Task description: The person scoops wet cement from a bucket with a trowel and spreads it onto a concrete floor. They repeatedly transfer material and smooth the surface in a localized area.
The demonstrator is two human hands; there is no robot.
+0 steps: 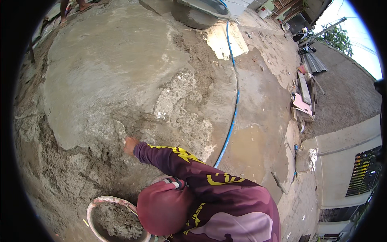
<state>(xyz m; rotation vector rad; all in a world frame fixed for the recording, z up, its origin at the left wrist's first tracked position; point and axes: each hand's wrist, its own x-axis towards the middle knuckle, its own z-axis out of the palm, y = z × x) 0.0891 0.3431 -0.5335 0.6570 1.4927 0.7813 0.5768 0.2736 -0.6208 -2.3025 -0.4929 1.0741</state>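
My right hand [130, 145], at the end of a dark maroon sleeve with yellow markings, reaches low over the wet grey mortar. Its fingers look closed, beside a pale curved edge [121, 128] coated in mortar; what they grip is too covered to make out. Beyond the hand spreads a smoothed wet cement surface [109, 60], while rough, lumpy mortar [80, 169] lies around it and nearer. A round bucket [93, 207] holding grey mortar [117, 220] stands at the lower left, partly hidden by a rounded maroon cloth-covered form [163, 207]. My left hand is out of sight.
A blue hose [234, 109] runs along the ground right of the cement. A large basin [193, 16] stands at the top beside a pale board [225, 40]. Another person's bare feet [72, 14] show at the upper left. Stacked boards [304, 97] lie by the right wall.
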